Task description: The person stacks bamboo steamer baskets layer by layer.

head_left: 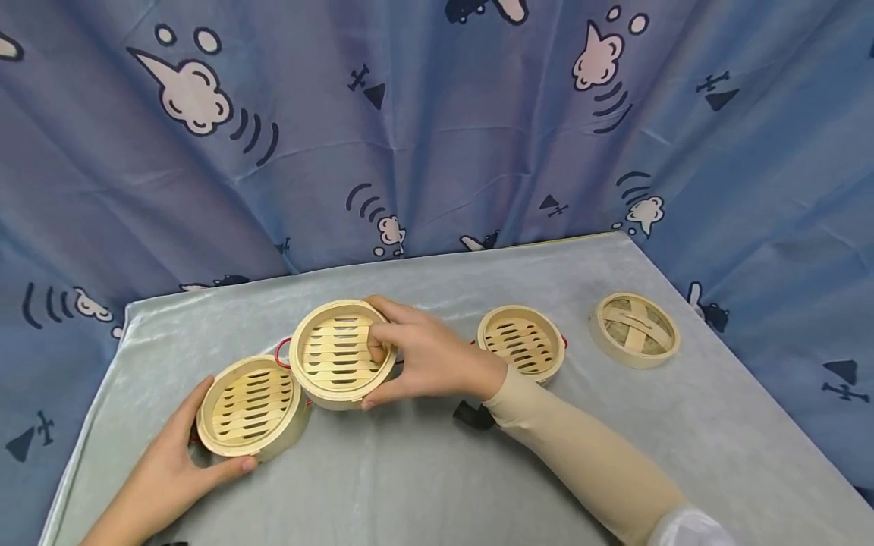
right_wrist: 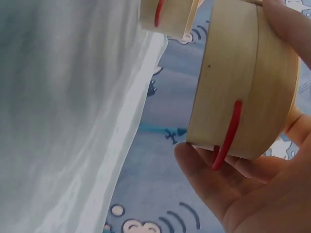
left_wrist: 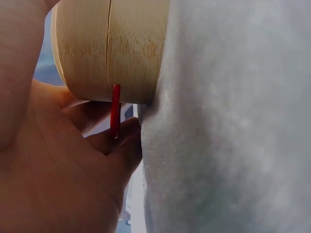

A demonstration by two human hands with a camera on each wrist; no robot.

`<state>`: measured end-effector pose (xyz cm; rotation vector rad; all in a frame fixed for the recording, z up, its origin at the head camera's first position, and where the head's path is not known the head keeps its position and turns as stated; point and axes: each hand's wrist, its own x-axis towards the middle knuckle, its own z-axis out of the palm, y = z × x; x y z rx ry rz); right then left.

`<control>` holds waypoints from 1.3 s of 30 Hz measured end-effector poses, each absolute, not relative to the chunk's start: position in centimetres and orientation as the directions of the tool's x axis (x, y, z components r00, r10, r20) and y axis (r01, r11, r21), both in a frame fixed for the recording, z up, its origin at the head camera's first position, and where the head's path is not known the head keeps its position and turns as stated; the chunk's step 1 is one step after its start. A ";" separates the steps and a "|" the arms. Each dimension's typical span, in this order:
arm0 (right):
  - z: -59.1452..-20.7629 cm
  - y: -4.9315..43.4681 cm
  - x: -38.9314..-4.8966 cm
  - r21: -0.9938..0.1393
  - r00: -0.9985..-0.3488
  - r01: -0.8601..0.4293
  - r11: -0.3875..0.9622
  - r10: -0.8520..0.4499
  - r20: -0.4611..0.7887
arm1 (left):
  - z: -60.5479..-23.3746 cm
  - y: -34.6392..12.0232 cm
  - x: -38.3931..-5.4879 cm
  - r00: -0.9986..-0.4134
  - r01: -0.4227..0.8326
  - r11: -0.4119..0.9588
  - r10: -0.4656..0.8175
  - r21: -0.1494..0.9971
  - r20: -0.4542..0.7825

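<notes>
My left hand [head_left: 167, 470] grips a round bamboo steamer basket [head_left: 251, 408] at the left of the table, thumb at the near side and fingers round the far left. In the left wrist view this basket [left_wrist: 112, 53] stands on the cloth, its red handle [left_wrist: 115, 111] beside the palm. My right hand [head_left: 430, 353] holds a second bamboo steamer basket [head_left: 339, 353] by its right rim, some fingers reaching inside. The right wrist view has that basket [right_wrist: 226, 73] raised off the table, with a red handle [right_wrist: 228, 136] near the fingers. Both baskets have slatted bottoms.
A third steamer basket [head_left: 517, 343] stands right of centre, partly behind the right forearm. Further right lies a woven bamboo lid [head_left: 635, 331] with a strap handle. A small black object [head_left: 473, 415] sits by the right wrist. A patterned blue curtain [head_left: 437, 152] hangs behind the cloth-covered table [head_left: 423, 485].
</notes>
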<state>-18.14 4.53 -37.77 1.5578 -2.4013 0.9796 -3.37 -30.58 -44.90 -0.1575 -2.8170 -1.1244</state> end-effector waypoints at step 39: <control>-38.3 -3.9 -16.9 -0.430 -0.326 -0.889 0.155 -0.875 0.358 | -45.3 -30.9 -3.3 -0.999 0.054 0.749 0.040 0.660 0.036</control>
